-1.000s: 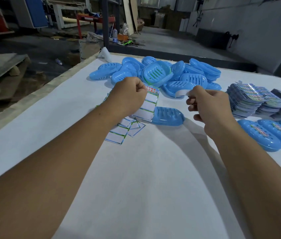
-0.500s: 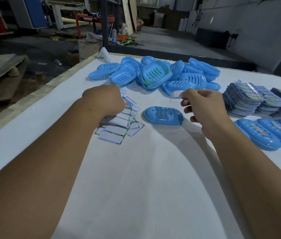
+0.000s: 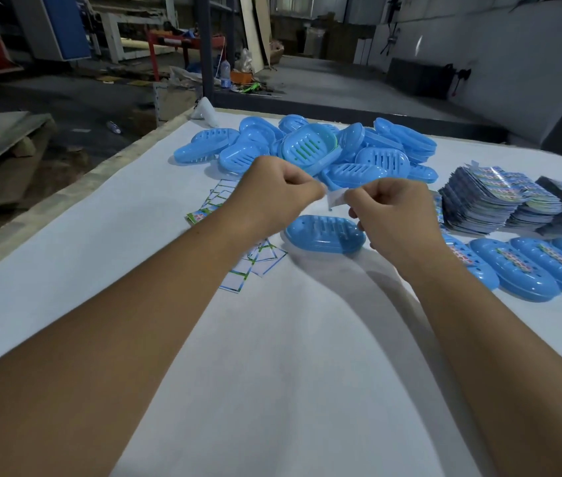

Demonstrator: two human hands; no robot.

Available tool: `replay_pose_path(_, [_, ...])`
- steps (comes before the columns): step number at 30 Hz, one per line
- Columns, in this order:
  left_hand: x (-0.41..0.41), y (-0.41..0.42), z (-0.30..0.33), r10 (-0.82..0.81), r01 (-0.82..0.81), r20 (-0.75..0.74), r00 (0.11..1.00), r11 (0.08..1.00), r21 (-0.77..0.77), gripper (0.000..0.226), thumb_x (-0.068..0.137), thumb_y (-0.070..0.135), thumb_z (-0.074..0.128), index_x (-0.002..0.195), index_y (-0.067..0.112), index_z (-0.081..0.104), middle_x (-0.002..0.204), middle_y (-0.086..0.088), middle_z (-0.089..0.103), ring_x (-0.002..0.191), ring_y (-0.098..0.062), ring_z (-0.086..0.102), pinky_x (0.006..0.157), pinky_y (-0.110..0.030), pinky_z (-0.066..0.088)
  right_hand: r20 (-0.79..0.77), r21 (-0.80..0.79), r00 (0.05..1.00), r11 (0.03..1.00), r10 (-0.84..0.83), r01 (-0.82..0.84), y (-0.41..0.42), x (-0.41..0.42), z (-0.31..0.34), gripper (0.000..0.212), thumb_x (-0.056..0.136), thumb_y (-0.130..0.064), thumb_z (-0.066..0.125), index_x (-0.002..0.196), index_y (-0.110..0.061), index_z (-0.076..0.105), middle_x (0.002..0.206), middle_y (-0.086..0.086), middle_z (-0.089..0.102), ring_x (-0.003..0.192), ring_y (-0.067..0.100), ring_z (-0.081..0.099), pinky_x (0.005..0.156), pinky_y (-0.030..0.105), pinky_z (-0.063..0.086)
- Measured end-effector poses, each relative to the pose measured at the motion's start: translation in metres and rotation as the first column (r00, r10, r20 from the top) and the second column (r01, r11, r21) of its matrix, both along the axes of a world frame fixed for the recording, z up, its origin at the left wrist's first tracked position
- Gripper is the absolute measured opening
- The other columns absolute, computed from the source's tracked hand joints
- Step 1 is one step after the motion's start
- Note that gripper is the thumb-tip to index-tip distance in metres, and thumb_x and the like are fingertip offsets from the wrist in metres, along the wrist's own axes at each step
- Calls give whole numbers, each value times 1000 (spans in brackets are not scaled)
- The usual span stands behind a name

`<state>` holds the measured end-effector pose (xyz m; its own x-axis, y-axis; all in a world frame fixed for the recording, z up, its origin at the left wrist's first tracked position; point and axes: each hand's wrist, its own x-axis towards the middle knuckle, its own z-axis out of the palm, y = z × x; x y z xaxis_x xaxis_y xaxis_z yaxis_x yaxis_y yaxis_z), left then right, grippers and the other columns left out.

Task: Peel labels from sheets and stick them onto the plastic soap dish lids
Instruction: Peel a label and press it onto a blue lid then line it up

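While held taut over the white-covered desk [image 3: 66, 256], spans the gap between both hands: a small pale label [image 3: 336, 197]. Behind, heaped at the far edge of the desk, a pile of unlabelled blue soap dish lids [image 3: 307, 149]. Off to the right, leaning stacks of printed label sheets [image 3: 500, 197], and just in front of them a row of labelled lids [image 3: 531, 266] lying side by side. To the left, partly under the left forearm, a loose scatter of spent backing sheets [image 3: 235, 280] with green-edged empty frames.

Directly below the hands, alone on the cloth, one bare blue lid [image 3: 326, 232], slotted top up. Left hand [image 3: 272, 197] curled, pinching the label's left end; right hand [image 3: 386, 211] curled too, pinching the right end. Which side of the label faces down: cannot tell.

Step in hand, by the look of it: label peeled and squared up, not yet stuck. Next move likely calls for lowering it along the length of the lid, centred over the slots, one end down first, then smoothing flat without creasing.
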<state>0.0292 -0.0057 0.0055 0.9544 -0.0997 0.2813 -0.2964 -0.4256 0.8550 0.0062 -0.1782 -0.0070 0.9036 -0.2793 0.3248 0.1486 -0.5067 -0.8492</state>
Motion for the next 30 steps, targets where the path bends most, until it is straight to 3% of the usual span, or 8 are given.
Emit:
replay_pose_path(6, [-5,-4,-7,-113,108,-79,990,992,-60,18,81,43,77,81,25,80,78,11,76,83,-1,69,77,-22,50,57,-37,998,999,32,-30,3,-3,0,18,75,-29,69,64,-15,71,64,8,69,49,11,49,53,27,42])
replay_pose_path(11, [-7,-7,-8,-146,141,-82,986,988,-63,12,87,33,74,78,27,79,79,14,76,88,0,70,87,-24,54,63,-51,997,998,35,-32,2,-2,-1,18,75,-30,69,64,-16,71,60,7,67,45,9,46,51,25,40])
replay_pose_path(17, [-7,-7,-8,-121,114,-93,988,990,-80,14,85,33,74,73,31,78,78,15,76,81,3,68,81,-20,52,64,-58,996,996,68,-64,1,-2,-2,19,75,-31,69,65,-15,71,58,5,67,43,7,45,47,22,37])
replay_pose_path(20, [-6,-7,-7,-90,78,-114,989,992,-103,14,84,35,75,74,27,79,61,18,66,57,5,59,69,-21,45,75,-64,989,991,126,-121,0,-2,-2,20,82,-34,72,69,-19,75,68,8,71,51,9,50,50,25,41])
replay_pose_path(22, [-4,-6,-5,-60,47,-117,991,993,-111,20,85,39,74,77,22,80,53,18,57,48,6,49,59,-17,40,83,-102,983,982,165,-156,0,-3,-2,24,90,-37,71,73,-22,77,68,-2,73,52,7,54,52,25,45])
replay_pose_path(25, [-2,-4,-5,-30,19,-102,994,994,-105,22,84,44,75,81,23,80,58,23,66,56,12,57,57,-11,41,82,-133,985,981,151,-140,-1,0,-2,26,95,-38,66,76,-26,79,68,-13,73,55,4,59,59,28,51])
replay_pose_path(28, [-1,-4,-7,-8,-2,-105,994,996,-92,21,80,44,80,83,23,80,78,12,76,77,1,68,71,-19,51,49,-111,997,993,53,-48,-6,4,-3,25,91,-37,68,71,-24,77,67,-3,73,55,9,56,60,37,53])
replay_pose_path(30, [0,-4,-8,-8,-2,-110,994,996,-87,20,80,43,80,84,23,80,79,11,76,76,1,68,68,-18,50,3,-90,999,995,37,-36,-10,5,-3,28,87,-40,72,68,-21,77,67,5,71,55,12,53,58,38,51])
